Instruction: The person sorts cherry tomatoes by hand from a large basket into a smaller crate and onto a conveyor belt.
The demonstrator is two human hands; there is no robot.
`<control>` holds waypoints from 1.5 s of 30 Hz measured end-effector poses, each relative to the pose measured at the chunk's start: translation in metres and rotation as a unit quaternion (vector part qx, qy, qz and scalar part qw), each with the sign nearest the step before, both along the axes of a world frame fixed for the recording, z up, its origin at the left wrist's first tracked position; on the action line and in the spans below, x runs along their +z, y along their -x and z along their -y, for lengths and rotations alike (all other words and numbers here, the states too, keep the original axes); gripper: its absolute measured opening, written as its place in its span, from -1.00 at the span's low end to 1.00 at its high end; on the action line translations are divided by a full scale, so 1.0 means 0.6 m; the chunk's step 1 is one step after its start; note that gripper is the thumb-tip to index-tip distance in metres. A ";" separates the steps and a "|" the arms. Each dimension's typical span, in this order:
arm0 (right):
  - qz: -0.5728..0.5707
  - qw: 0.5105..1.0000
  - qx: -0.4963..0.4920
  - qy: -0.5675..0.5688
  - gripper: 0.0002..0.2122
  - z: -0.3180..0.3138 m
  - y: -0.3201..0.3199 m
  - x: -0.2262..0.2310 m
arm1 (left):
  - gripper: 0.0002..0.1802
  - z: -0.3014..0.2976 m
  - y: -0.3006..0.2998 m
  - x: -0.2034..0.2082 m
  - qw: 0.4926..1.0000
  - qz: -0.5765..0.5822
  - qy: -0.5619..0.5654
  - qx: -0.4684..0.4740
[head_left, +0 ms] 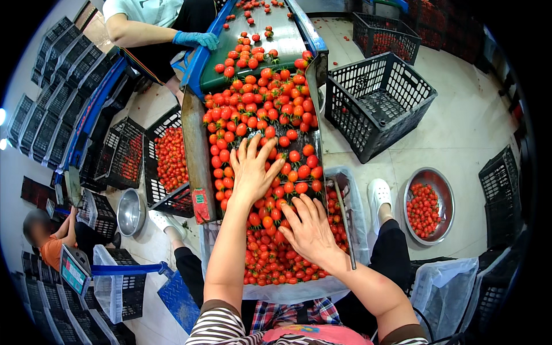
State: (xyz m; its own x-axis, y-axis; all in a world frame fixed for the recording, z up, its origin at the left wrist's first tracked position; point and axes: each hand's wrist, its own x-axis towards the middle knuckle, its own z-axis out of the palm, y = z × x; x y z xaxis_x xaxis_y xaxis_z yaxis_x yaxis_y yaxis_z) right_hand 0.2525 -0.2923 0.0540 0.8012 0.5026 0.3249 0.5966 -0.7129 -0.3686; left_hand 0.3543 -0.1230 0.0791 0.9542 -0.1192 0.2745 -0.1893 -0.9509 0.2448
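Your left hand is open, fingers spread over red cherry tomatoes on the metal-sided chute. Your right hand, fingers slightly parted, is over more near the plastic-lined container. Neither visibly grasps any.

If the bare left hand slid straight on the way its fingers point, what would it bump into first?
The bare left hand would probably bump into small, round, red tomatoes just ahead. How high it is above them, or whether it already touches some, is hard to tell.
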 end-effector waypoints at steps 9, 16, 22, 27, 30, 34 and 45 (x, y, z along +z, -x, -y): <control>-0.024 0.999 0.022 -0.028 -0.51 -0.007 0.000 0.010 | -0.45 0.120 -0.146 0.033 0.980 0.193 0.032 -0.039; 0.009 1.000 0.001 -0.012 -0.47 -0.007 -0.005 0.003 | -0.42 0.070 -0.081 0.000 0.995 0.094 -0.010 -0.033; 0.022 1.000 0.006 0.019 -0.47 -0.007 0.001 0.000 | -0.26 -0.004 0.025 -0.009 0.999 0.030 -0.007 -0.010; -0.004 0.999 0.027 0.025 -0.49 -0.004 -0.006 -0.007 | -0.65 -0.044 0.028 -0.006 0.991 0.126 0.043 -0.011; 0.022 1.000 0.004 0.014 -0.49 -0.006 -0.003 -0.006 | -0.65 -0.040 -0.043 0.019 0.973 0.205 0.106 0.011; 0.035 0.999 0.016 0.027 -0.45 -0.009 0.000 -0.004 | -0.52 -0.025 -0.111 0.028 0.992 0.115 -0.002 0.053; 0.028 1.000 0.002 0.013 -0.50 -0.008 -0.002 0.001 | -0.50 -0.022 0.034 -0.004 0.995 0.090 0.035 -0.012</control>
State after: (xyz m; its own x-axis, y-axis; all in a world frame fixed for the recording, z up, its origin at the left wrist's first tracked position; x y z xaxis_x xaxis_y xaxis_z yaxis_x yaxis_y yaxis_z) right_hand 0.2535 -0.2876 0.0545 0.7801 0.5149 0.3553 0.6187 -0.7192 -0.3162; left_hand 0.3337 -0.1098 0.0768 0.8857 -0.1162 0.4495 -0.2591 -0.9271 0.2709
